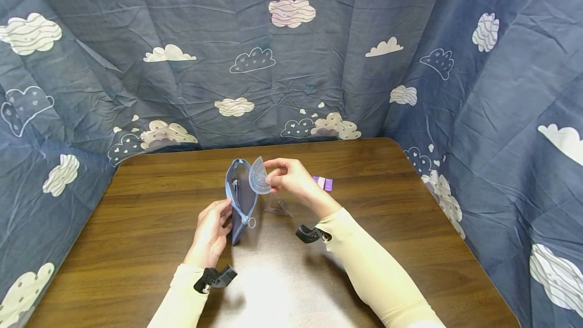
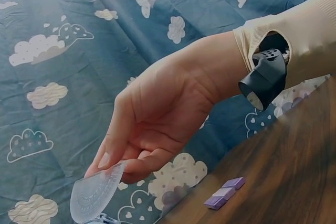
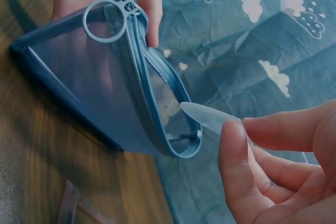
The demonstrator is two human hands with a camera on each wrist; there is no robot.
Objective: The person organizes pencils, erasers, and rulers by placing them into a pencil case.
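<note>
Pouch (image 1: 244,194), see-through with a light blue zipped rim, stands tilted on the table (image 1: 159,206), its mouth gaping. From beside them I see the person's left hand (image 1: 212,231) at the pouch's left side, its grip holding it near the rim. The right hand (image 1: 293,181) is at the pouch's right; its grip is narrow, thumb and fingers pinching a clear protractor (image 1: 258,178) by the straight edge. That protractor hangs at the right of the pouch's mouth, and whether its tip has passed inside I cannot tell. A slim, shiny item (image 1: 236,187) sits within the pouch. Just right of the pouch, a clear set square (image 1: 276,210) is on the table; farther right, beyond the right wrist, lies a purple-and-white block (image 1: 328,185). A zip ring (image 1: 252,222) dangles at the pouch's near end. Behind the pouch hangs a blue cloud-patterned curtain (image 1: 319,85).
</note>
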